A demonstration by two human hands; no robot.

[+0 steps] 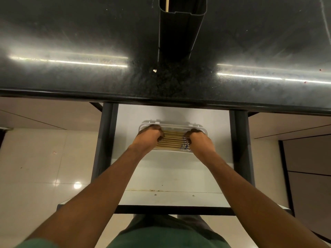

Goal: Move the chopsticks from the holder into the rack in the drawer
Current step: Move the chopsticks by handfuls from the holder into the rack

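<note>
No brand or readable text is seen anywhere; the only marking is a blue pattern at the right ends of the chopsticks [172,140], too small to be made out as writing. The chopsticks are laid side by side, lengthwise left to right, in a white rack [200,130] at centre frame, which sits on the pale floor of the open drawer [172,176] below the counter edge. The left hand [149,136] is placed over the left ends of the sticks w/ fingers curled down onto them, knuckles up; the right hand [198,140] is placed likewise over the right ends, fingers bent in. Both hands are seen closed in a loose fist shape and touching the bundle, but whether the sticks are actually pinched or just pressed flat can't be told from this angle. Approx. ten sticks are visible between the two hands. On the black speckled counter [71,42] in the upper half of frame, a tall dark holder [179,36] stands at top centre, w/ one pale chopstick [167,4] still seen inside its mouth at the top edge. A small white speck [155,70] lies on the counter just below the holder. Green clothing [170,237] is seen at bottom centre.
</note>
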